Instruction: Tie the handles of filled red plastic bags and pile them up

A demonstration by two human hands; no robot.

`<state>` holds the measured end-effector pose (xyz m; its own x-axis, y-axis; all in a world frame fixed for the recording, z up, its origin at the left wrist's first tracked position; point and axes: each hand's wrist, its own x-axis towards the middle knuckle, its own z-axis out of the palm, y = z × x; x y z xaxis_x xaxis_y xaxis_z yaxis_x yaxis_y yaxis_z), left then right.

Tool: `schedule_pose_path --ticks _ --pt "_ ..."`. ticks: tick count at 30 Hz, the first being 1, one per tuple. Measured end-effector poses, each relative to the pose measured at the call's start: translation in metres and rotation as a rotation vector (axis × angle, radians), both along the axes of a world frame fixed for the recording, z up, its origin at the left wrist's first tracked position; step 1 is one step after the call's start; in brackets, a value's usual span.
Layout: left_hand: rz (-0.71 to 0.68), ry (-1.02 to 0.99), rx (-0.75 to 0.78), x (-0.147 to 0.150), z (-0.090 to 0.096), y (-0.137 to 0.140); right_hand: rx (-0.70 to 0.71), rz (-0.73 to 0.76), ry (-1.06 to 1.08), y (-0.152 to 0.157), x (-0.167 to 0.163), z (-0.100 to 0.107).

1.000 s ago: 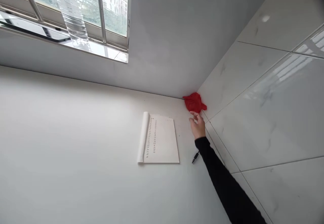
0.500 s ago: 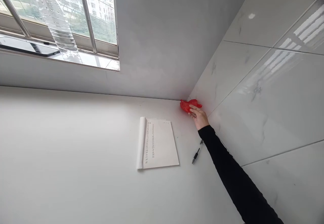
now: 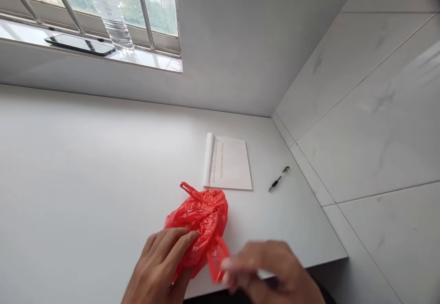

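A crumpled red plastic bag point(image 3: 204, 214) is at the white table's front edge, one handle loop standing up at its far left. My left hand point(image 3: 161, 260) is closed around the bag's near left side, its thumb partly hidden. On the right, my right hand point(image 3: 266, 267) pinches the bag's other handle between thumb and fingers and is smeared by motion. What the bag contains, if anything, cannot be seen. Just beyond the bag lies a notepad point(image 3: 233, 164) with its cover folded back and handwritten columns of numbers.
A black and clear pen point(image 3: 279, 179) lies right of the notepad on the white table point(image 3: 85, 180). Marble-patterned wall tiles point(image 3: 378, 125) border the table's right side. On the window sill stand a clear water bottle point(image 3: 115, 24) and a flat dark-edged tablet point(image 3: 80, 44).
The red bag has come from the far right corner to the table's front edge. My left hand has entered view and holds it too. The view has shifted.
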<state>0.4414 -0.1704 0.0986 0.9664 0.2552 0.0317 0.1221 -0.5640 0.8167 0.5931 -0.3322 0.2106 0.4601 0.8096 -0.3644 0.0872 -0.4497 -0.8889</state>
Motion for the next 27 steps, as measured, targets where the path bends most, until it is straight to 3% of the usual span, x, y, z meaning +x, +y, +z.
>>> schedule_pose_path --ticks 2,7,10,15,17,21,24,27 --pt "-0.010 0.010 -0.016 -0.004 0.003 0.005 -0.032 -0.038 -0.132 0.002 0.013 0.001" --pt "-0.045 -0.020 -0.019 -0.014 0.015 0.011 -0.062 0.255 -0.445 0.012 0.017 -0.033" --pt "-0.023 -0.006 -0.001 -0.022 0.016 0.017 -0.079 0.338 -0.535 0.010 0.012 -0.047" --pt "0.172 0.200 0.015 -0.040 0.016 0.036 -0.142 0.238 -0.403 -0.007 0.022 -0.033" --pt "0.163 0.244 -0.003 -0.038 0.023 0.037 -0.171 0.219 -0.364 -0.010 0.023 -0.027" --pt "0.029 0.155 0.011 -0.016 0.041 0.024 -0.245 0.256 -0.298 -0.003 0.016 -0.028" --pt "-0.040 0.035 0.055 -0.001 0.042 0.018 -0.274 0.242 -0.271 0.002 0.011 -0.028" --pt "0.058 -0.028 -0.002 -0.004 0.035 0.027 -0.287 0.115 -0.214 -0.001 0.016 -0.020"
